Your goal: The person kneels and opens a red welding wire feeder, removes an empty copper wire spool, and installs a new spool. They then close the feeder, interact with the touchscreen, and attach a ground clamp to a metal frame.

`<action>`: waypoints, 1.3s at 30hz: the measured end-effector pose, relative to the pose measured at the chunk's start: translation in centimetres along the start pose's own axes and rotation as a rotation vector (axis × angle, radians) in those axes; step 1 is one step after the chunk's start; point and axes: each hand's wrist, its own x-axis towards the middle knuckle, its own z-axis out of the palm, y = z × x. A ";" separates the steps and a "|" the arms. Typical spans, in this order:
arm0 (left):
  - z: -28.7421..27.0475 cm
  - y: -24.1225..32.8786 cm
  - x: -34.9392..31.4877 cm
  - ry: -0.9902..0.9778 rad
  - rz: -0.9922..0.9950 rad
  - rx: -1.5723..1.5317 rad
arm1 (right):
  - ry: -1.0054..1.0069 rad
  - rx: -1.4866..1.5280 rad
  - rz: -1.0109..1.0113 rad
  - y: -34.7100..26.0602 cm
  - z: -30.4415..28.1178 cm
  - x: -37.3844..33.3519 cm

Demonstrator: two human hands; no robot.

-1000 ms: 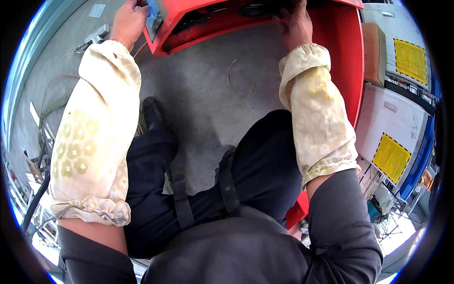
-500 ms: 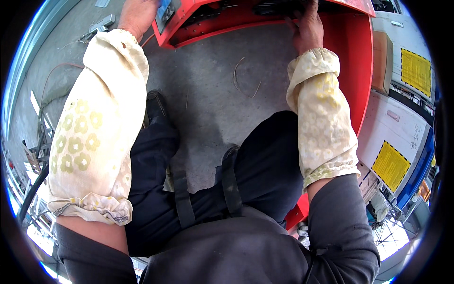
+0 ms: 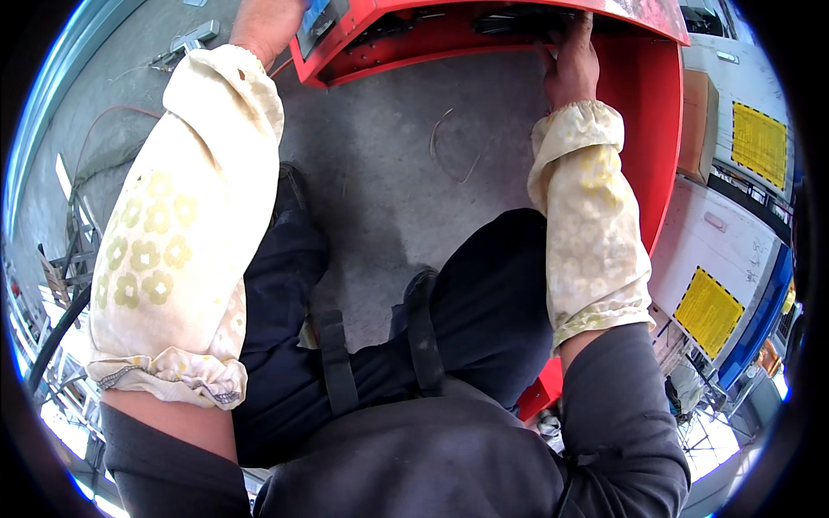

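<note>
A red metal frame (image 3: 397, 67) with a hollow underside spans the top of the view, and a tall red panel (image 3: 643, 129) runs down from its right end. My right hand (image 3: 572, 69) reaches up to the frame's lower edge. One finger stretches over the lip and the thumb sits apart below it; the other fingers are partly hidden. Beside them, a black part (image 3: 509, 22) shows in the dark recess. Up at the frame's left end is my left hand (image 3: 266, 30), close to a blue piece (image 3: 316, 19); its fingers are cut off by the top edge.
White cabinets (image 3: 717, 229) with yellow labels and a brown carton (image 3: 696, 125) stand along the right. A thin curved strip (image 3: 434, 138) lies on the grey concrete floor (image 3: 380, 164) between my feet and the frame. Grey metal pieces (image 3: 195, 36) and a reddish cable (image 3: 97, 121) lie at left.
Both hands and the frame sit slightly further right and lower in the picture. The right hand's finger has shifted right relative to the black part, and the thumb remains below the edge.
</note>
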 end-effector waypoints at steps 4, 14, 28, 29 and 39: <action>-0.2 -0.3 0.0 0.025 0.043 0.139 | 0.063 0.034 0.025 -1.4 -0.3 -1.7; 0.0 -2.9 1.7 -0.052 0.106 -0.057 | 0.174 -0.038 -0.184 -5.3 -5.3 -4.8; -0.7 -0.2 0.9 -0.161 -0.047 -0.135 | -0.087 -0.853 0.044 -10.4 -24.8 -16.5; -0.5 0.2 0.7 -0.152 -0.041 -0.148 | -0.099 -0.788 0.022 -10.0 -25.1 -16.9; -0.4 0.6 0.2 -0.175 -0.032 -0.106 | -0.054 -0.923 -0.103 -7.3 -19.2 -19.2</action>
